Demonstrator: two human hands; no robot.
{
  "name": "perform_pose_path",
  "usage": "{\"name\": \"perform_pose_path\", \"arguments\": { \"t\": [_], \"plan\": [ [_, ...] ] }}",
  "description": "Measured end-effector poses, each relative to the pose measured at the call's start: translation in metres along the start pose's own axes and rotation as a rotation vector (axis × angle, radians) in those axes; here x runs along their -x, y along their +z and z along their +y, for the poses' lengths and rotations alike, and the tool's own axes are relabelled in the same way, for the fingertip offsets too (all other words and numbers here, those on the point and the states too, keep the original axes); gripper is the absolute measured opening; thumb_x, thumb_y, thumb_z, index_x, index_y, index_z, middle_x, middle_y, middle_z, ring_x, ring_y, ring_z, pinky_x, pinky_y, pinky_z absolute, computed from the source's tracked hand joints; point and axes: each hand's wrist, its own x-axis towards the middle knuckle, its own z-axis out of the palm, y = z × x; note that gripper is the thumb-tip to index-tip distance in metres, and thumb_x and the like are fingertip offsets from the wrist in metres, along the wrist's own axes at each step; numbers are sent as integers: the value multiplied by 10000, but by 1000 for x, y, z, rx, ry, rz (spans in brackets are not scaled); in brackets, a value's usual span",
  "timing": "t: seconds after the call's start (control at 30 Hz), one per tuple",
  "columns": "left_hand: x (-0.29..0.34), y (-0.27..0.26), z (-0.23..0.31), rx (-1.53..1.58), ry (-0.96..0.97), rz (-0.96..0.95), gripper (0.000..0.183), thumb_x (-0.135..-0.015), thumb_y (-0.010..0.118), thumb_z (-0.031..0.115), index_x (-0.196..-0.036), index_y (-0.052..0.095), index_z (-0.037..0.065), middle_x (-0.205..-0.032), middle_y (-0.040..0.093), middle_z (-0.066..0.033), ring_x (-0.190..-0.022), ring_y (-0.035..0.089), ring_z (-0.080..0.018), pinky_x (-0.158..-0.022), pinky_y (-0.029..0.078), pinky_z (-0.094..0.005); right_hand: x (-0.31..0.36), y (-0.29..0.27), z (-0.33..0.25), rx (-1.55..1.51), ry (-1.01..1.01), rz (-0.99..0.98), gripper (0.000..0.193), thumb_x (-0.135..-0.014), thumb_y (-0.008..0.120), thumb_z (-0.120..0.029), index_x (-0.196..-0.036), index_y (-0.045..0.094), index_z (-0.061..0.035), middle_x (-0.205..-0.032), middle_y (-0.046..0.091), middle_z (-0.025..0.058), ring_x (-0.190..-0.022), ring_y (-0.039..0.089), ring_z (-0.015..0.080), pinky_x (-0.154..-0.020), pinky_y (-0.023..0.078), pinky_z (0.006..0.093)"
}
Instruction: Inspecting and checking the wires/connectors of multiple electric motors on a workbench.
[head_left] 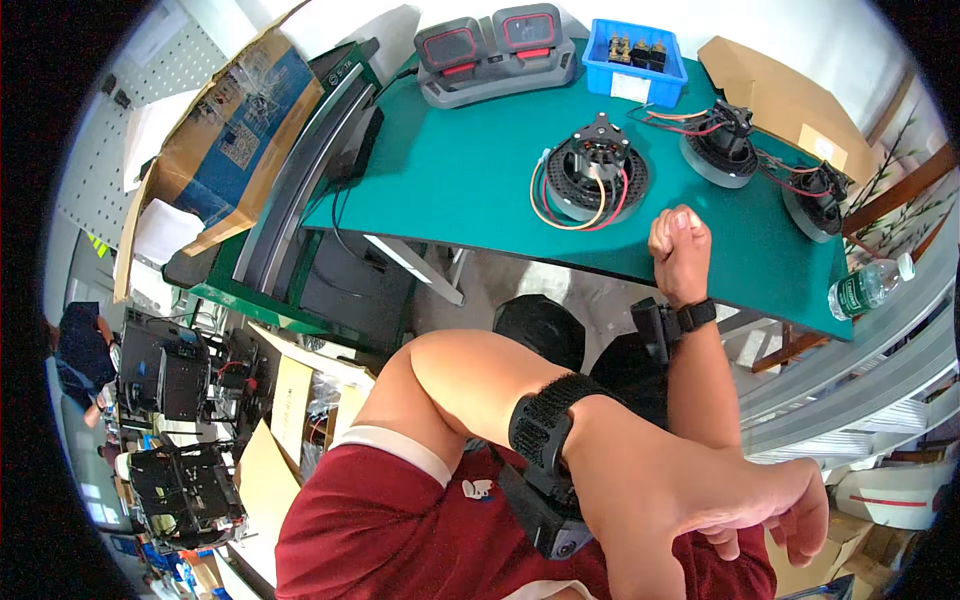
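My left arm crosses in front of my right arm, and my left hand (735, 505) is at the lower right, over my red shirt. Its fingers are loosely bent and apart, with nothing seen in them. My right hand (682, 248) is curled into a fist at the table's front edge, and no object shows in it. Closest to it is a round black motor-like unit (601, 180) with a grey rim and looped red and tan wires. Two similar units, one wired (722, 145) and one farther right (817, 203), stand beyond. A black strapped device sits on each wrist.
A green table (470, 170) carries a grey dual charger (497, 60), a blue bin (635, 80) of small brass and black parts, flat cardboard (785, 100) and a plastic bottle (868, 288) at the right corner. An opened carton (240, 140) stands left; another person (85, 350) is farther left.
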Motion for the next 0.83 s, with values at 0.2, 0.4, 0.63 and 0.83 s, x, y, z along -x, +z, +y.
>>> {"name": "perform_pose_path", "arguments": {
  "t": [0.2,0.4,0.63,0.83],
  "plan": [
    [2,-3,0,-6,-15,-17,873,-628,763,354,-1221,241,-18,-1222,317,-148,-1142,329,-254,-913,325,-425,0,-2,1,9,4,-18,282,-897,513,-189,-664,385,-96,-540,345,-34,-471,294,59,-425,225,218],
    [-6,-3,-35,-50,165,-67,886,-619,768,373,-1217,241,-15,-1222,307,-143,-1141,324,-255,-922,311,-436,0,1,-2,85,1,-45,341,-921,459,-273,-652,374,-81,-541,305,-15,-482,262,79,-440,206,238],
    [3,-2,-9,-8,108,-88,809,-698,732,249,-1253,219,-39,-1309,270,-189,-1228,266,-344,-971,237,-540,0,-1,0,84,-3,-34,341,-924,452,-268,-650,373,-81,-538,294,-18,-482,257,79,-441,204,239],
    [7,-7,-2,-296,-143,-70,687,-688,701,353,-1192,311,95,-1215,324,-90,-1173,299,-174,-959,295,-341,0,-1,0,93,-6,-57,349,-924,453,-275,-645,362,-86,-536,293,-18,-482,255,79,-442,205,240]
  ]
}}
